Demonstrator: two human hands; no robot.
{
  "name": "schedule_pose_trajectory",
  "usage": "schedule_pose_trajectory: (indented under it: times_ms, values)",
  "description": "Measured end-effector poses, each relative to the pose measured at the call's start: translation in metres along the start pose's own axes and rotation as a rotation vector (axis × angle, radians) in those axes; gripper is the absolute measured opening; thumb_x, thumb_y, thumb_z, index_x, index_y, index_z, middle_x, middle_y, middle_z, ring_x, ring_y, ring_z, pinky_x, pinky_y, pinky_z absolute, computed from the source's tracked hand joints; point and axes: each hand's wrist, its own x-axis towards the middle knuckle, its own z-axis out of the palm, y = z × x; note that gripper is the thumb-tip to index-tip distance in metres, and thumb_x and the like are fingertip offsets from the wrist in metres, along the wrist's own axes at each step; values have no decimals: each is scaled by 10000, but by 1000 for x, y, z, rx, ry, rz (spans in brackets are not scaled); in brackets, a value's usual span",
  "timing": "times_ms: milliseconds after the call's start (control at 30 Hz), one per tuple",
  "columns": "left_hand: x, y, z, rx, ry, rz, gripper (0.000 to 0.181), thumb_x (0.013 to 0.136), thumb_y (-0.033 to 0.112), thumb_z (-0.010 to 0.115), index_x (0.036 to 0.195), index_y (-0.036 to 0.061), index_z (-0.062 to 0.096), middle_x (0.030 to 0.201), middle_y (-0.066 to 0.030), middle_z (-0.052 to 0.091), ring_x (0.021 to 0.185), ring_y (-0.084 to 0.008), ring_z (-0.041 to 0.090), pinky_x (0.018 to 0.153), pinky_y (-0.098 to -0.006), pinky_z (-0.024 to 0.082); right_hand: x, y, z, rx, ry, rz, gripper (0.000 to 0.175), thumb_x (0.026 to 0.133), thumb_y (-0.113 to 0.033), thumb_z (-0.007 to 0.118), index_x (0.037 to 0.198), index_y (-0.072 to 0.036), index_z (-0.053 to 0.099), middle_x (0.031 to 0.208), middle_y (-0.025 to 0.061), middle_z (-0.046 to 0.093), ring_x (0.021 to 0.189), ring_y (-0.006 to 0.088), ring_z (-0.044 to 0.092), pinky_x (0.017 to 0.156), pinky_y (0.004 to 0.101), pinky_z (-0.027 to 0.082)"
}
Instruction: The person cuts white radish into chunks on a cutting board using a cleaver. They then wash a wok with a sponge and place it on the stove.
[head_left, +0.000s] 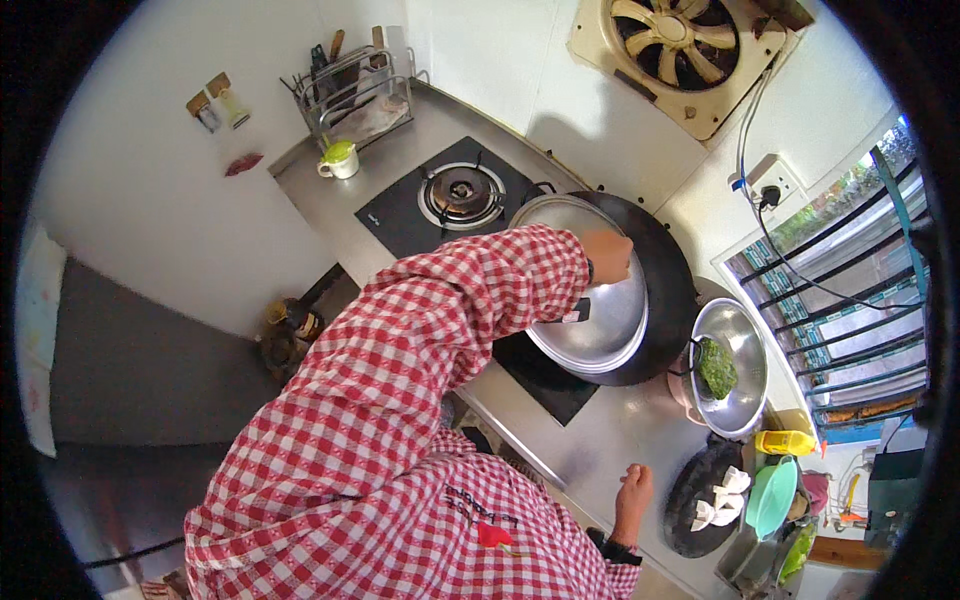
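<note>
My left hand (611, 256), in a red-and-white checked sleeve, is closed at the edge of a shiny metal lid (619, 322) over a large black wok (667, 262); the exact grip is hidden. A black piece bearing a pale label (576, 311) shows beside the sleeve on the lid. My right hand (636, 495) hangs near the counter's front edge, its fingers loosely curled and nothing visible in them. Close to it lies a dark round board (686, 517) with several folded white pieces (724, 499). Past the wok, a metal bowl (742, 360) holds a green chopped mass (718, 369).
An unlit gas burner (461, 191) lies left of the wok. Beyond it stand a white cup with a green top (341, 161) and a wire rack (360, 97) of utensils. A yellow bottle (784, 442) and a green plastic basin (771, 495) stand at right, below a barred window.
</note>
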Motion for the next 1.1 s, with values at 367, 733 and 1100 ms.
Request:
schedule_pose_trajectory:
  times_ms: [367,733,1100]
  values:
    - [-7,-17,-44,-134,151,158,285,698,228,615,879,8,623,802,-214,630,765,-391,609,705,-474,481,-35,-19,28,-100,-29,126,236,923,-174,466,865,34,562,753,151,579,673,246,582,621,348,455]
    - [-27,-204,-281,311,496,-29,348,782,370,633,973,79,635,841,-97,670,771,-238,639,712,-349,485,-2,-64,70,-40,-9,79,216,941,-173,465,923,13,572,805,96,593,664,159,581,630,284,474]
    - [-90,-355,-297,716,412,-102,264,811,202,603,1027,87,504,974,-146,578,836,-368,593,724,-461,477,-4,-94,85,-43,130,191,227,946,-173,449,991,24,552,849,111,594,682,184,586,639,309,475]
